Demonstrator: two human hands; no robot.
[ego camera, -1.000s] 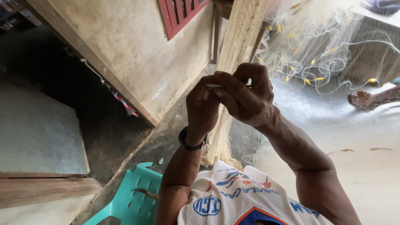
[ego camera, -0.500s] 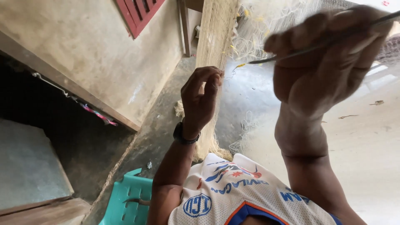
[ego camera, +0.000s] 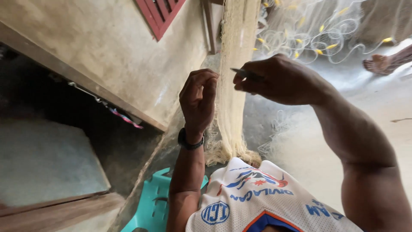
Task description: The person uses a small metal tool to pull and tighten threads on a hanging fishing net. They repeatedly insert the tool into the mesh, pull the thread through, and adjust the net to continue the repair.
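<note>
the hanging net [ego camera: 234,86] is the thing in hand: a pale, bunched strip of fine mesh that runs straight down past the wooden post [ego camera: 209,25], its long axis upright, ending in a frayed heap at the floor just above the white jersey [ego camera: 262,202]. it hangs directly between the two hands, a little beyond them, so both reach forward and up to it

the left hand [ego camera: 198,101] is nearer to the net; its fingers are curled together in a pinch at the net's left edge, touching the mesh, with a dark watch [ego camera: 190,141] on the wrist below. the right hand [ego camera: 281,79] sits on the other side of the net, closed around a thin dark needle [ego camera: 245,74] whose tip points left toward the mesh and toward the left hand's pinch; whether the tip already touches the net cannot be told. the two hands are close but apart, at about the same height

left of the net stands a bare plaster wall [ego camera: 111,56] with a red shutter [ego camera: 159,13] above. right of the net and further off, more loose net with yellow floats [ego camera: 326,34] lies spread on the ground, and another person's foot [ego camera: 380,63] rests near it. below the left arm is a teal plastic stool [ego camera: 150,206]
</note>
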